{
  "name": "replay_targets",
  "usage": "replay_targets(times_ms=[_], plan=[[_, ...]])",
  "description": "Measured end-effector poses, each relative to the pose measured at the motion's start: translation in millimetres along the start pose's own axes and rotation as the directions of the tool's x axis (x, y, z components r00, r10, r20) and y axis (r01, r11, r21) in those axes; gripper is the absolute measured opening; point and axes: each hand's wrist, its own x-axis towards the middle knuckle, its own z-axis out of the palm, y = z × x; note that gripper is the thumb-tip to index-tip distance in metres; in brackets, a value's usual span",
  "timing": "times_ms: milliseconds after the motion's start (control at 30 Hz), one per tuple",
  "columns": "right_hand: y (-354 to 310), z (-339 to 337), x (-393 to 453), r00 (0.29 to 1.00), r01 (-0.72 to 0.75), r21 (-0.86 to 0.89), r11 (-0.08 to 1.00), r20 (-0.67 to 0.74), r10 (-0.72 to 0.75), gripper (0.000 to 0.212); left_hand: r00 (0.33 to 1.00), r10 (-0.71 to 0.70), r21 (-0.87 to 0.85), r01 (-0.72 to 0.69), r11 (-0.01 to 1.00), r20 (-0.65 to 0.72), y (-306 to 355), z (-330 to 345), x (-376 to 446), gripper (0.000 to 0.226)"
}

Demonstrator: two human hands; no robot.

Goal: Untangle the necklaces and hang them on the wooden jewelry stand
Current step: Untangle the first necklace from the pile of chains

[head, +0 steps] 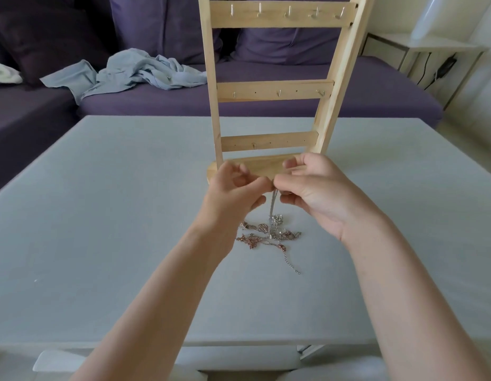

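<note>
Both forearms reach far over the table (101, 215), hands raised and meeting in front of the stand's base. The left hand (233, 192) and right hand (313, 188) each pinch the top of a silver chain (273, 204), fingertips nearly touching. The chain hangs straight down to the tangled necklaces (269, 235) lying on the table beneath. The stand (274, 89) is upright just beyond, its hooks bare.

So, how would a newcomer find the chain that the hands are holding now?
Start at the wooden jewelry stand on the grey table. Before its base, the left hand and right hand pinch one silver chain. It alone hangs taut; the tangled pile lies flat.
</note>
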Motion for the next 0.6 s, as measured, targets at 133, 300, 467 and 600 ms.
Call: replay_targets(times_ms=[133,300,467,600], plan=[[0.4,0.8,1.0,0.997,0.081,-0.192,0.978,0.020,-0.078,0.029,0.964,-0.262,-0.334,0.258,0.906,0.033,-1.3,2.9,3.2,0.017],[0.3,-0.8,0.8,0.992,0.128,-0.145,0.981,0.028,-0.126,0.030,0.991,-0.132,-0.220,0.122,0.968,-0.032,-0.6,1.9,4.8,0.020],[-7.6,-15.5,-4.5,0.973,0.216,-0.217,0.952,0.128,-0.191,0.031,0.998,-0.005,0.039,0.007,0.999,-0.057,4.2,-2.4,1.0,0.026],[-6.7,-12.2,-5.6,0.965,0.253,-0.273,0.928,0.139,-0.222,0.028,0.998,0.018,0.090,-0.013,0.996,-0.055,3.0,-3.9,0.8,0.026]])
